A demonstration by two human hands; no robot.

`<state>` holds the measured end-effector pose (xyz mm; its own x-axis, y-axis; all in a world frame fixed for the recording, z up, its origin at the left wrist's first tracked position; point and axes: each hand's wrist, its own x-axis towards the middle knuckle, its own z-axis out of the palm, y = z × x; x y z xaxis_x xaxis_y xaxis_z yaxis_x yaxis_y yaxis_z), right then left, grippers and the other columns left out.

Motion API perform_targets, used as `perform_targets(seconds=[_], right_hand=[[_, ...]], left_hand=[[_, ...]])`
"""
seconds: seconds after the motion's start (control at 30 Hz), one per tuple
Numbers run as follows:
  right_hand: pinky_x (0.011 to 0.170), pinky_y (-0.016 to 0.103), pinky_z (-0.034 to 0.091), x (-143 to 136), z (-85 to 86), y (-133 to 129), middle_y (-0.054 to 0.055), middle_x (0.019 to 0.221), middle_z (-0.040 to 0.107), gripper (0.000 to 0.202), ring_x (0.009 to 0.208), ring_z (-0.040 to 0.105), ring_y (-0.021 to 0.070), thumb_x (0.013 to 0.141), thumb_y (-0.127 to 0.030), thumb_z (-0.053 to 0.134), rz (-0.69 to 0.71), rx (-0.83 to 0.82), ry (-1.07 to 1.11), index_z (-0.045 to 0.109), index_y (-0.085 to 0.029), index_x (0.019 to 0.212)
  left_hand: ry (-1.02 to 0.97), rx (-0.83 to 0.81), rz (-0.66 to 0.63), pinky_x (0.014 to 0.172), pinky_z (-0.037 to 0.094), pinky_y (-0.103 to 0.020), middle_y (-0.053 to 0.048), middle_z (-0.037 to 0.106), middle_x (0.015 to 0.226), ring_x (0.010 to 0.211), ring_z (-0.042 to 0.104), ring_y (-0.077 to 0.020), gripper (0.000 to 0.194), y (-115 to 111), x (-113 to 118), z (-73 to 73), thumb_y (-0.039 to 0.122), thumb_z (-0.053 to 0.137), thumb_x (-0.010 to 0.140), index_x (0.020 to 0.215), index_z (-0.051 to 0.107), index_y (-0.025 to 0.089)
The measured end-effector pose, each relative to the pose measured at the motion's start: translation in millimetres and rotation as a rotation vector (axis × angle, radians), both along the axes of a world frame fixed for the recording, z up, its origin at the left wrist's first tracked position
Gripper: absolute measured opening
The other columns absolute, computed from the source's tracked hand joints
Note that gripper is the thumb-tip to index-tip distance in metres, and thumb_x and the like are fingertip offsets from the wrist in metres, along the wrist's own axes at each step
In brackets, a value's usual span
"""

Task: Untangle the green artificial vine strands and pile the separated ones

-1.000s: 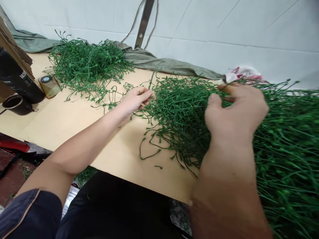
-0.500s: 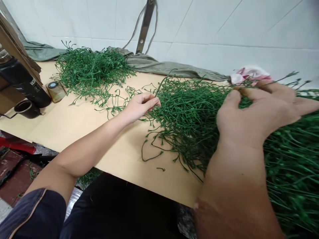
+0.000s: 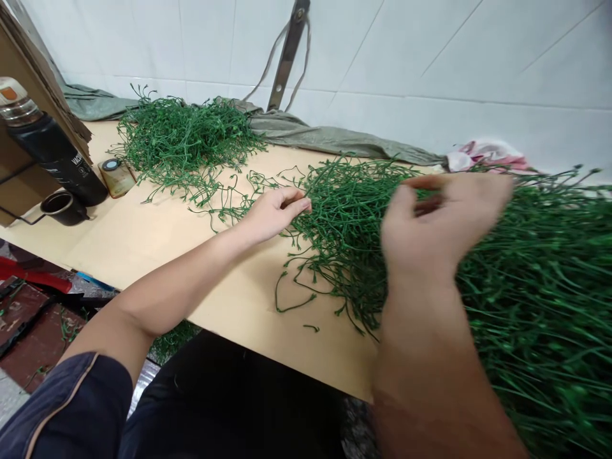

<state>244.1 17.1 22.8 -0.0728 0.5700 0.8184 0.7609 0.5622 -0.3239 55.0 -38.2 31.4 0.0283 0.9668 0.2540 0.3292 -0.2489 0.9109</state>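
Note:
Thumb and fingertips of my left hand (image 3: pixel 282 210) are pinched together on a thin green stem at the left edge of a tangled heap of green plastic-looking stems (image 3: pixel 354 217). My right hand (image 3: pixel 440 217), blurred by motion, is over the right part of this heap. Its thumb and index finger meet in a curled pinch; anything between them is too smeared to make out. A larger mass of long green stems (image 3: pixel 545 299) lies to the right of my right forearm. One bent loose stem (image 3: pixel 296 308) rests on the tan tabletop (image 3: pixel 248 299).
Another pile of green stems (image 3: pixel 186 134) lies at the back left. A black bottle (image 3: pixel 57 159), a dark mug (image 3: pixel 63 207) and a small jar (image 3: pixel 117 177) stand by a cardboard box (image 3: pixel 29 115). Grey-green cloth (image 3: pixel 344 140) and a pink-white cloth (image 3: pixel 488 155) run along the wall.
My right hand has moved left over the heap, away from the far right stems. My left hand stays pinched at nearly the same place. The view has shifted slightly.

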Motion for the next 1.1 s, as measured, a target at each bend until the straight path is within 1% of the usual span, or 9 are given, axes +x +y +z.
perform_targets(seconds=[0.03, 0.07, 0.1, 0.17, 0.23, 0.33, 0.57, 0.77, 1.1], right_hand=[[0.071, 0.041, 0.042, -16, 0.6, -12, 0.012, 0.077, 0.048, 0.014, 0.085, 0.049, 0.0258, 0.079, -0.023, 0.042, 0.041, -0.022, 0.001, 0.055, -0.016, 0.079], [0.063, 0.036, 0.042, -31, 0.5, -22, 0.01, 0.074, 0.05, 0.014, 0.076, 0.049, 0.0219, 0.079, -0.024, 0.043, 0.145, -0.048, -0.018, 0.055, -0.017, 0.077], [0.062, 0.034, 0.043, -45, -0.5, -31, 0.008, 0.074, 0.051, 0.013, 0.073, 0.05, 0.0196, 0.078, -0.024, 0.045, 0.263, -0.06, -0.05, 0.056, -0.017, 0.077], [0.059, 0.03, 0.044, -63, -4.6, -42, 0.006, 0.076, 0.052, 0.016, 0.067, 0.049, 0.0156, 0.076, -0.025, 0.047, 0.386, -0.116, -0.056, 0.056, -0.016, 0.086], [0.057, 0.029, 0.045, -70, -10.3, -44, 0.005, 0.081, 0.052, 0.024, 0.064, 0.048, 0.0131, 0.075, -0.026, 0.049, 0.432, -0.182, -0.032, 0.055, -0.015, 0.095], [0.057, 0.029, 0.046, -70, -19.6, -37, 0.006, 0.084, 0.053, 0.028, 0.062, 0.049, 0.0125, 0.075, -0.028, 0.051, 0.441, -0.255, -0.012, 0.053, -0.015, 0.098], [0.061, 0.032, 0.046, -77, -40.6, -22, 0.006, 0.082, 0.055, 0.018, 0.059, 0.049, 0.0134, 0.072, -0.026, 0.049, 0.384, -0.439, -0.056, 0.05, -0.017, 0.087], [0.063, 0.032, 0.044, -83, -42.7, -24, 0.006, 0.081, 0.058, 0.022, 0.062, 0.052, 0.0148, 0.073, -0.031, 0.05, 0.352, -0.648, -0.097, 0.045, -0.018, 0.09], [0.063, 0.032, 0.044, -81, -42.7, -27, 0.008, 0.084, 0.061, 0.024, 0.064, 0.054, 0.0163, 0.074, -0.031, 0.045, 0.353, -0.718, -0.081, 0.044, -0.018, 0.094]], left_hand=[[0.043, 0.045, 0.031, 0.061, 0.033, -0.023, 0.002, 0.044, 0.06, 0.061, 0.04, -0.009, 0.02, 1, 0, -1.7, 0.023, 0.049, 0.084, 0.066, 0.054, 0.015], [0.08, 0.093, 0.08, 0.064, 0.034, -0.023, 0.001, 0.045, 0.063, 0.065, 0.042, -0.01, 0.02, 3, 0, -3.3, 0.024, 0.05, 0.083, 0.066, 0.054, 0.015], [0.109, 0.134, 0.137, 0.068, 0.035, -0.024, 0.0, 0.046, 0.067, 0.07, 0.043, -0.0111, 0.02, 4, -1, -4.9, 0.024, 0.05, 0.083, 0.065, 0.053, 0.015], [0.143, 0.184, 0.241, 0.073, 0.036, -0.025, -0.001, 0.048, 0.072, 0.077, 0.045, -0.0128, 0.02, 6, -2, -8.2, 0.025, 0.051, 0.082, 0.065, 0.052, 0.016], [0.161, 0.201, 0.277, 0.076, 0.036, -0.026, -0.002, 0.049, 0.075, 0.08, 0.045, -0.0137, 0.019, 8, -4, -12.2, 0.026, 0.05, 0.083, 0.066, 0.051, 0.016], [0.226, 0.203, 0.231, 0.074, 0.036, -0.026, -0.002, 0.049, 0.073, 0.079, 0.046, -0.0139, 0.023, 13, -8, -20.7, 0.027, 0.045, 0.085, 0.065, 0.045, 0.017], [0.419, 0.076, 0.168, 0.068, 0.035, -0.027, -0.001, 0.048, 0.069, 0.074, 0.045, -0.0141, 0.028, 24, -16, -39.8, 0.025, 0.04, 0.085, 0.06, 0.031, 0.019], [0.466, 0.041, 0.176, 0.065, 0.032, -0.026, 0.0, 0.045, 0.065, 0.07, 0.043, -0.0126, 0.028, 22, -19, -40.2, 0.026, 0.041, 0.084, 0.058, 0.03, 0.019], [0.527, 0.03, 0.165, 0.068, 0.037, -0.028, -0.001, 0.05, 0.07, 0.072, 0.046, -0.0145, 0.027, 17, -17, -38.5, 0.029, 0.039, 0.085, 0.06, 0.033, 0.019]])
